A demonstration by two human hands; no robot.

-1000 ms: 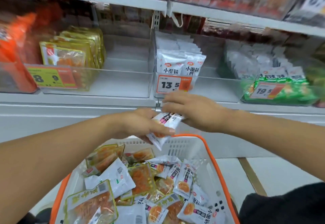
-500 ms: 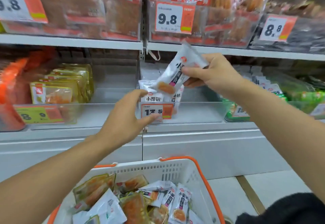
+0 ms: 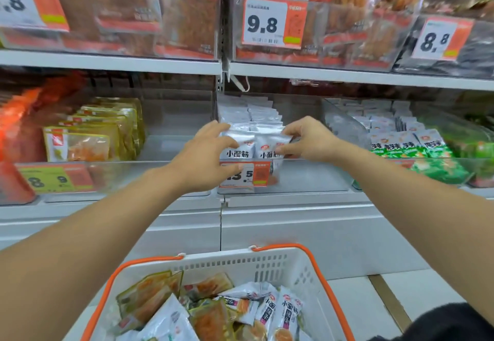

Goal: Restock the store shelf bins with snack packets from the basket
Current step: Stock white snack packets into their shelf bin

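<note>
A white basket with an orange rim sits at the bottom, holding several white and yellow-green snack packets. On the middle shelf, a clear bin with a 13.5 price tag holds rows of white packets. My right hand pinches the front right white packet at the bin's front row. My left hand reaches over the bin's front wall, fingers spread and touching the front left white packet.
Left of the white packets stands a bin of yellow-green packets tagged 8.9; orange packs lie further left. Green-and-white packets fill the bin on the right. The upper shelf carries red-labelled packs behind 9.8 and 8.8 tags.
My right hand brought the white packet down from in front of the upper shelf into the bin's front row. My left hand rose from the price tag to the front left packet.
</note>
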